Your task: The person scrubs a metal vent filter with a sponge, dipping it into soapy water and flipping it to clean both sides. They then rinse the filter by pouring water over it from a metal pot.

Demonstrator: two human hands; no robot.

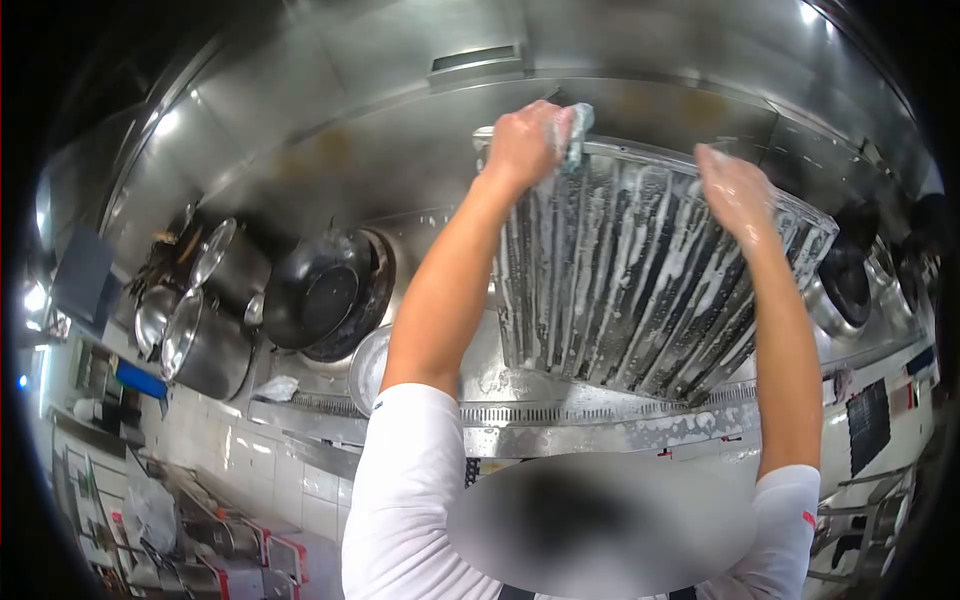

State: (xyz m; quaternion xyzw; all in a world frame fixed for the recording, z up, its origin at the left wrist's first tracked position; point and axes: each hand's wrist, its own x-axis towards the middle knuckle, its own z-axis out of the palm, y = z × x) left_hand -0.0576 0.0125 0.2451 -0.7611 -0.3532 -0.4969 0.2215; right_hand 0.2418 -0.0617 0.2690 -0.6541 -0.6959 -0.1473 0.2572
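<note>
A metal range-hood baffle filter (620, 270) stands tilted over the steel counter, its slats streaked with white suds. My left hand (525, 148) is at its upper left corner, closed on a wet greenish-white cloth (578, 135) pressed near the top rim. My right hand (738, 195), wet and soapy, grips the top rim farther right; its fingertips are partly hidden behind the edge.
Black woks (318, 290) and steel pots (208, 345) stand on the counter at left. A round metal lid or bowl (372, 368) is beside my left forearm. More pans (845, 290) sit at right. A slotted drain (540, 413) runs along the front edge.
</note>
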